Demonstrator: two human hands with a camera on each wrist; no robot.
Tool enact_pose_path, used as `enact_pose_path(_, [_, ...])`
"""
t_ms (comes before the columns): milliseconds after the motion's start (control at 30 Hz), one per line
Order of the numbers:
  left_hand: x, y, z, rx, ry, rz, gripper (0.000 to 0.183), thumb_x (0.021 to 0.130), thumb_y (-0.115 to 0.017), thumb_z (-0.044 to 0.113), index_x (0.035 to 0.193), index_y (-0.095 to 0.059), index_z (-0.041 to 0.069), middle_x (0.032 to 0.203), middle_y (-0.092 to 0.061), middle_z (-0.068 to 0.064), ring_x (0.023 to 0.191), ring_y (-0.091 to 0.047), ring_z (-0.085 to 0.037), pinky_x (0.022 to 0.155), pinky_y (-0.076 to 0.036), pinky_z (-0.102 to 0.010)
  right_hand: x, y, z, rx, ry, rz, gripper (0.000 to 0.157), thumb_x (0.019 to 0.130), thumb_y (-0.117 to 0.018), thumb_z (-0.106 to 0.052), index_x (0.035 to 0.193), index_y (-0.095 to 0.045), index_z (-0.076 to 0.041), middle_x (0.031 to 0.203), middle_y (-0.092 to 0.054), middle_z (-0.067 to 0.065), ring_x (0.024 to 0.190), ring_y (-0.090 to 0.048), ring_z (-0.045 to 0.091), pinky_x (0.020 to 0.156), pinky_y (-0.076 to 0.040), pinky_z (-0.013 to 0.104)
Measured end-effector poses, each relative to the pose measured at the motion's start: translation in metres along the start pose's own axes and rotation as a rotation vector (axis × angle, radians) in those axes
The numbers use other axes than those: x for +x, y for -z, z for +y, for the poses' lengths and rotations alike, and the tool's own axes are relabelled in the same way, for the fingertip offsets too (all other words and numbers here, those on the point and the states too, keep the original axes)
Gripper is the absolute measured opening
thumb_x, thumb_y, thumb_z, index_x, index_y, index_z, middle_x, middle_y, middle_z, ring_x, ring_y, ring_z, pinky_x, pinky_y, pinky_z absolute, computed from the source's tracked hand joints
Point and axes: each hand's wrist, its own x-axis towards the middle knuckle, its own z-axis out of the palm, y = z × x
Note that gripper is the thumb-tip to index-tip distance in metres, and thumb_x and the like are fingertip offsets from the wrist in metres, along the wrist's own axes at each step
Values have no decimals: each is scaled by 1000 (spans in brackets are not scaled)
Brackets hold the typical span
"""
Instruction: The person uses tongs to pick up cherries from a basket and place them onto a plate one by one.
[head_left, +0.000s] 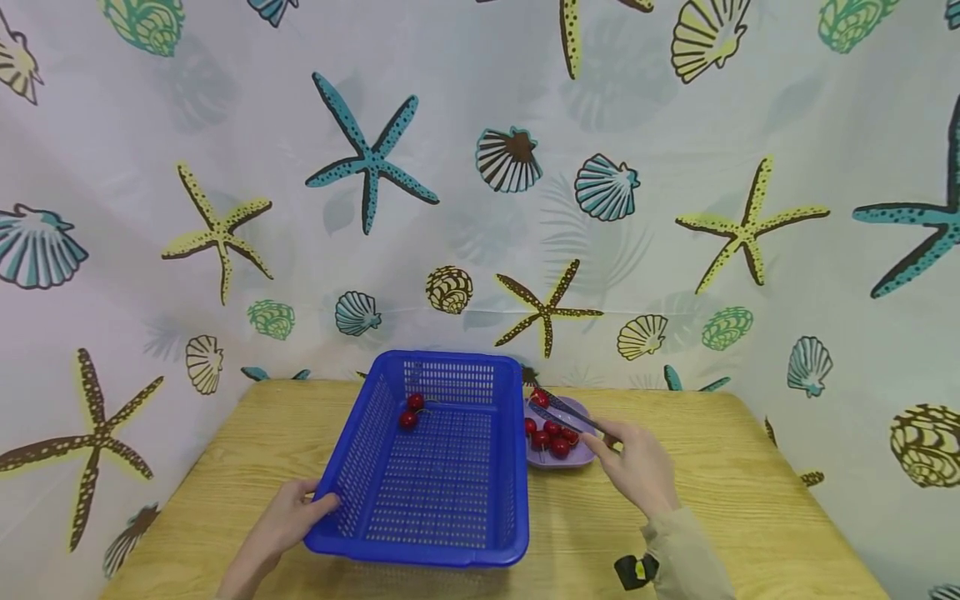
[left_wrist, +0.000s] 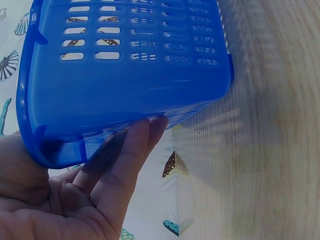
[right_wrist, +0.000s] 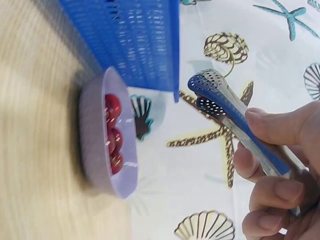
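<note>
My left hand (head_left: 288,515) holds the near left corner of a blue plastic basket (head_left: 420,550), thumb over the rim and fingers against the outer wall (left_wrist: 130,95). Two red cherries (head_left: 408,419) lie inside, toward the far left. In my right hand (head_left: 637,467) is a pair of metal tongs (right_wrist: 235,112) with perforated ends, pinched between thumb and fingers. A cherry (head_left: 540,398) sits between the tong tips above a lilac bowl (head_left: 566,460); in the right wrist view only its stem shows. Several more cherries (head_left: 559,447) rest in the bowl.
Basket and bowl stand close side by side on a light wooden table (head_left: 720,500). A cloth (head_left: 465,225) printed with starfish and shells hangs behind and at both sides. A black strap-like object (head_left: 636,572) is by the right sleeve.
</note>
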Motion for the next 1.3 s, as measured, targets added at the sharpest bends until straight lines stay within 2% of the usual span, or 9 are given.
enact_pose_path(233, [-1, 0, 0, -5, 14, -6, 47, 97, -52, 11, 126, -51, -26, 95, -75, -26, 75, -76, -22, 67, -62, -31, -17, 0, 28, -17, -84, -50, 40, 94, -68, -32, 123, -71, -5, 95, -75, 12, 57, -40, 14, 47, -28, 26])
enact_pose_path(567, [0, 0, -2, -18, -1, -20, 47, 98, -52, 11, 127, -51, -25, 95, -75, -26, 76, -76, -22, 67, -61, -30, -36, -4, 51, -38, -114, -56, 40, 93, -70, -30, 122, -71, -4, 89, -73, 9, 50, -36, 11, 43, -30, 23])
enact_pose_path(800, [0, 0, -2, -14, 1, -14, 46, 97, -52, 10, 127, -51, -26, 95, -75, -27, 76, -76, -23, 67, -62, -30, -39, -6, 57, -41, -142, -68, 42, 94, -69, -32, 124, -70, -4, 93, -75, 10, 45, -32, 10, 40, -28, 23])
enact_pose_path(1067, [0, -1, -2, -14, 3, -8, 45, 97, -52, 10, 125, -52, -25, 95, -75, -27, 77, -76, -25, 67, -61, -30, -36, -12, 57, -46, -153, -66, 48, 93, -69, -33, 127, -66, 0, 82, -70, 3, 45, -34, 10, 40, -29, 22])
enact_pose_path(1300, [1, 0, -2, 0, 5, -2, 45, 97, -52, 10, 124, -53, -25, 95, -75, -26, 77, -76, -24, 67, -61, -29, -36, -14, 56, -39, -163, -53, 47, 93, -69, -34, 128, -67, -3, 81, -70, 2, 47, -34, 10, 42, -28, 23])
